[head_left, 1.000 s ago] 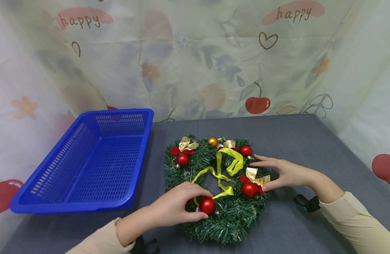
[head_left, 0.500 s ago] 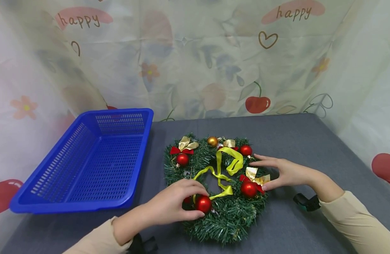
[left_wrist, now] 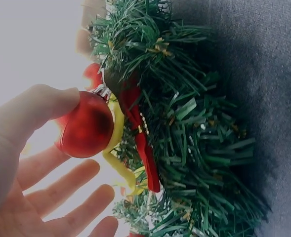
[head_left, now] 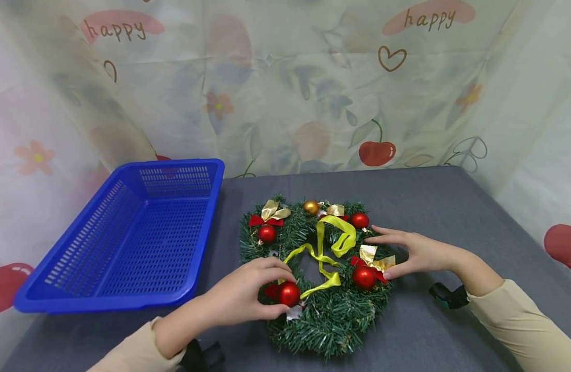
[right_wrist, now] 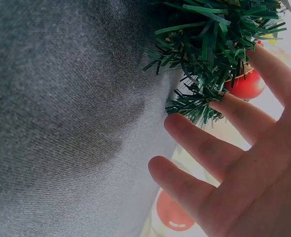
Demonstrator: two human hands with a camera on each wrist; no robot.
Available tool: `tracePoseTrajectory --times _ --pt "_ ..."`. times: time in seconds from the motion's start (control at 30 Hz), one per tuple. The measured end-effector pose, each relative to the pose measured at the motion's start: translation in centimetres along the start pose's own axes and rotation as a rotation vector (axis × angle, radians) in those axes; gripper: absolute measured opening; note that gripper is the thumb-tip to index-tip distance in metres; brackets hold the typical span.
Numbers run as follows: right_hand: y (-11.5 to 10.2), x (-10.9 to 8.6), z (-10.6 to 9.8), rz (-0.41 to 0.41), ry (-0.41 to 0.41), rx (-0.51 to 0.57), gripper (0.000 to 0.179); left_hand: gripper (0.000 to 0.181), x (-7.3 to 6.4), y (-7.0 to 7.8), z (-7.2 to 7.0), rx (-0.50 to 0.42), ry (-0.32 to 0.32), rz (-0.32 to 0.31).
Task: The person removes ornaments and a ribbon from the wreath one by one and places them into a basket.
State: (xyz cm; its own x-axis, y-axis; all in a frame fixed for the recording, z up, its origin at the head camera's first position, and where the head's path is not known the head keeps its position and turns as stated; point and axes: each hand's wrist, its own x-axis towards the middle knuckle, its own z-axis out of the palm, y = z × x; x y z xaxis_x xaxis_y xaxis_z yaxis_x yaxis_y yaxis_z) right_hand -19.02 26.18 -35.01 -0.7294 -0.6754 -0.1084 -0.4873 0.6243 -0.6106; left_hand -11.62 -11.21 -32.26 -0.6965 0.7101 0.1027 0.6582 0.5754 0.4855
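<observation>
A green Christmas wreath (head_left: 332, 320) lies on the grey table, trimmed with red baubles, bows and a gold ball. Between thumb and index finger my left hand (head_left: 241, 292) pinches a shiny red bauble (head_left: 289, 294) at the wreath's near left side. In the left wrist view, a red bow (left_wrist: 141, 143) and yellow ribbon (left_wrist: 116, 131) show just behind that bauble. My right hand (head_left: 420, 251), fingers spread, rests against the wreath's right edge beside another red bauble (head_left: 364, 277) with a gold bow (head_left: 377, 260). Loose yellow ribbon also lies across the wreath's centre.
To the left of the wreath stands a blue plastic basket (head_left: 192, 274) with slotted walls and nothing in it. A patterned curtain (head_left: 276, 103) hangs behind the table (head_left: 429, 196) and along both sides.
My left hand has moved a little to the left with the red bauble, and a silvery piece now shows below it. The right hand and the wreath's far side have stayed put.
</observation>
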Motion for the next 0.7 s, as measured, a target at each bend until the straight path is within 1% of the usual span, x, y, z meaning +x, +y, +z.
tracePoseTrajectory --times 0.23,0.5,0.7 --pt "0.0 0.0 0.1 0.006 0.004 0.002 0.065 0.032 -0.3 -0.4 -0.3 0.016 0.024 -0.008" --pt "0.0 0.0 0.0 0.008 -0.005 0.006 0.065 0.033 -0.5 -0.5 -0.9 0.054 0.081 -0.003" --pt "0.1 0.0 0.0 0.007 -0.007 0.0 0.064 0.035 -0.7 -0.5 -1.4 0.066 0.099 -0.035"
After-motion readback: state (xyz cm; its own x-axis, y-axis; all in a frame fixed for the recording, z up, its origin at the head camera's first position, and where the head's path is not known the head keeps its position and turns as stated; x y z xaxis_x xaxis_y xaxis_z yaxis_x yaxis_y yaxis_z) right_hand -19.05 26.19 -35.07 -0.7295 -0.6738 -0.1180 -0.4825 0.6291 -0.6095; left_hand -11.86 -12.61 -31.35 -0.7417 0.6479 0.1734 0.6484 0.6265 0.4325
